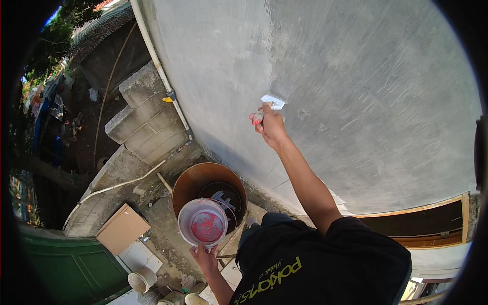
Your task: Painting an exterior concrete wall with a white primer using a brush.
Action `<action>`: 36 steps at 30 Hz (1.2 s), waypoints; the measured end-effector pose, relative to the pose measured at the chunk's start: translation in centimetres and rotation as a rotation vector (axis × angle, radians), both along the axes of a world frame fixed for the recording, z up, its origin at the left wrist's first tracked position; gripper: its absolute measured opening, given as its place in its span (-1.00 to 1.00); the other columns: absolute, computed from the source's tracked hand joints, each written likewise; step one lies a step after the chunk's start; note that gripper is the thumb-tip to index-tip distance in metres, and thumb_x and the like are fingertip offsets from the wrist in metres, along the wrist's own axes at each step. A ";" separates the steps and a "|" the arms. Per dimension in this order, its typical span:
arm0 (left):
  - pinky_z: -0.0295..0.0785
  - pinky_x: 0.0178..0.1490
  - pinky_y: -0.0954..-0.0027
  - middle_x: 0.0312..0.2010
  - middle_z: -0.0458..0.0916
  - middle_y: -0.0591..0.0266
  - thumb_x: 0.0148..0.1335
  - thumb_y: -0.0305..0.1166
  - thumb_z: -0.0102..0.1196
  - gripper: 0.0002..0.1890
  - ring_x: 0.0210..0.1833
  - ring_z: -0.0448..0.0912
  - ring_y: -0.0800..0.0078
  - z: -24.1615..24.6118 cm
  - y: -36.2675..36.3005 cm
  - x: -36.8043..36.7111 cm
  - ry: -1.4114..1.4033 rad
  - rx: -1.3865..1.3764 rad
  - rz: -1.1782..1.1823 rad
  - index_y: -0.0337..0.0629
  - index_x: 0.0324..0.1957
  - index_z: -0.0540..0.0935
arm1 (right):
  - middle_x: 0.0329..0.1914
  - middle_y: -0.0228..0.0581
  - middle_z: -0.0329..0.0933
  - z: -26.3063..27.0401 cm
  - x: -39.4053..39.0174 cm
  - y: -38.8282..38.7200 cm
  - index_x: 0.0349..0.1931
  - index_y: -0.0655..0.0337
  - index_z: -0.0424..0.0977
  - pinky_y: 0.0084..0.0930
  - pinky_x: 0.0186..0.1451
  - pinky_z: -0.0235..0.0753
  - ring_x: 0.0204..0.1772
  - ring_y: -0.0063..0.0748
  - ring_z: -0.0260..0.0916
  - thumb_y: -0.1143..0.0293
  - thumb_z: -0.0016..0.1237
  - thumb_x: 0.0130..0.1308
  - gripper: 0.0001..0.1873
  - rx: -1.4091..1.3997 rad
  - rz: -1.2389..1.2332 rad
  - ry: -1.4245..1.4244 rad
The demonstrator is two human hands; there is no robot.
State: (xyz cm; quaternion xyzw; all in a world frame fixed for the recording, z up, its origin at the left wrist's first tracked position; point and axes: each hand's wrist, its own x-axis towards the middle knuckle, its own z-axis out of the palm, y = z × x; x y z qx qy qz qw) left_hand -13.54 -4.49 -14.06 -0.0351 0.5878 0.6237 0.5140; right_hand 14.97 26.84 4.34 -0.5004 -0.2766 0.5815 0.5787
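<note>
My right hand point(270, 124) grips the handle of a wide flat paintbrush point(273, 101), its bristles against the grey plastered wall point(343, 114). Left of the brush the wall bears a paler, brushed coat point(228, 57); to the right it is darker grey. Low on the left, my left hand point(205, 257) holds a small plastic bucket point(185, 228) by its near side. Red and grey stains cover the bucket's bottom, and its thin handle hangs to the right. My left fingers are partly hidden beneath it.
A large brown drum point(183, 183) stands behind the small bucket, near the wall's foot. A pale pipe point(158, 66) runs beside concrete blocks point(148, 118). Cardboard point(124, 228), a white pail point(142, 280) and a green door point(72, 263) are lower left. A wood-framed opening point(419, 225) is at right.
</note>
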 end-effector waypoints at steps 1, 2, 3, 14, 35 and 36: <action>0.60 -0.25 0.12 -0.29 0.36 0.16 0.15 -0.54 0.02 -0.66 -0.29 0.42 0.42 0.0 0.0 0.0 -0.002 0.002 0.001 -0.14 -0.13 0.16 | -0.37 0.09 0.51 2.6 -0.2 0.3 -0.12 0.34 0.15 -0.57 -0.64 0.14 -0.74 -0.55 0.08 0.18 -0.53 0.50 -0.65 0.067 0.008 -0.002; 0.60 -0.26 0.13 -0.29 0.36 0.16 0.14 -0.54 0.03 -0.65 -0.29 0.42 0.43 0.0 0.1 0.0 -0.003 -0.007 0.007 -0.14 -0.12 0.15 | -0.39 0.07 0.51 5.1 -0.4 0.5 -0.12 0.32 0.15 -0.57 -0.64 0.15 -0.73 -0.56 0.09 0.17 -0.52 0.50 -0.65 0.140 0.030 -0.011; 0.60 -0.28 0.14 -0.29 0.36 0.16 0.14 -0.53 0.03 -0.64 -0.29 0.42 0.43 0.0 0.2 0.0 -0.003 -0.018 0.015 -0.14 -0.11 0.15 | -0.41 0.05 0.51 7.3 -1.0 0.7 -0.13 0.31 0.15 -0.57 -0.63 0.15 -0.72 -0.56 0.11 0.16 -0.52 0.50 -0.65 0.211 0.055 -0.019; 0.61 -0.26 0.09 -0.29 0.36 0.14 0.21 -0.50 0.01 -0.73 -0.29 0.49 0.30 -0.5 1.4 0.4 -0.002 0.040 -0.018 -0.14 -0.20 0.16 | -0.47 -0.04 0.50 0.8 -1.7 1.4 -0.17 0.22 0.17 -0.60 -0.64 0.13 -0.67 -0.51 0.24 0.12 -0.46 0.50 -0.68 0.128 0.088 -0.092; 0.55 -0.33 0.21 -0.45 0.29 0.32 0.12 -0.52 0.06 -0.68 -0.41 0.31 0.57 1.5 3.0 1.4 0.031 -0.040 -0.077 -0.05 -0.21 0.19 | -0.44 -0.02 0.52 -1.4 -1.0 1.6 -0.13 0.29 0.16 -0.56 -0.63 0.22 -0.68 -0.54 0.24 0.14 -0.49 0.49 -0.65 0.017 0.067 0.025; 0.56 -0.33 0.21 -0.45 0.29 0.33 0.12 -0.53 0.06 -0.68 -0.41 0.30 0.57 1.4 3.0 1.4 0.031 -0.042 -0.092 -0.06 -0.21 0.19 | -0.43 -0.02 0.51 -0.4 -0.9 1.5 -0.12 0.30 0.17 -0.57 -0.62 0.22 -0.68 -0.55 0.23 0.15 -0.48 0.49 -0.66 -0.001 0.063 0.036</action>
